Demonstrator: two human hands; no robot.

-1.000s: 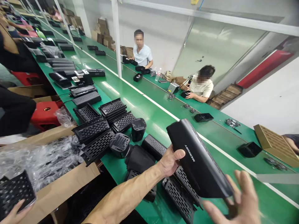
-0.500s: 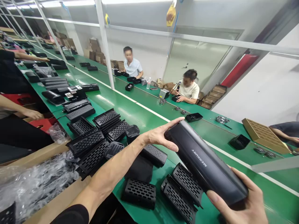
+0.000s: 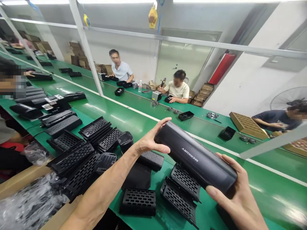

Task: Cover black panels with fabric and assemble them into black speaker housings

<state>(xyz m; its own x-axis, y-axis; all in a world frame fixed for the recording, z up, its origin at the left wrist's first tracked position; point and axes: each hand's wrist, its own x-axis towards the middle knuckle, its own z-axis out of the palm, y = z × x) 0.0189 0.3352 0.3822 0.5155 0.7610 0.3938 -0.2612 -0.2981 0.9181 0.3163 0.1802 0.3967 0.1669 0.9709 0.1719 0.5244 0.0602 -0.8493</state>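
Note:
A long black speaker housing (image 3: pixel 192 153) with MERKURY lettering is held up between my two hands, tilted down to the right. My left hand (image 3: pixel 153 139) grips its upper left end, thumb in front and fingers behind. Around the lower right end my right hand (image 3: pixel 235 188) is closed, thumb at the near edge. Just below the housing lie perforated black grille shells (image 3: pixel 178 198), and another perforated piece (image 3: pixel 138 199) rests left of them. More grille shells (image 3: pixel 72 156) are piled beside my left forearm, along with a black end piece (image 3: pixel 105 161).
A green conveyor table (image 3: pixel 134 121) runs across, with a white post (image 3: pixel 88 51) rising from it. At lower left stands a carton (image 3: pixel 26 201) of plastic-wrapped parts. Co-workers (image 3: pixel 122 70) sit along the far side. A divided cardboard tray (image 3: pixel 247 126) lies at right.
My view has turned to the right, so the scene sits further left. Both hands keep hold of the speaker housing, which is now tilted a little flatter.

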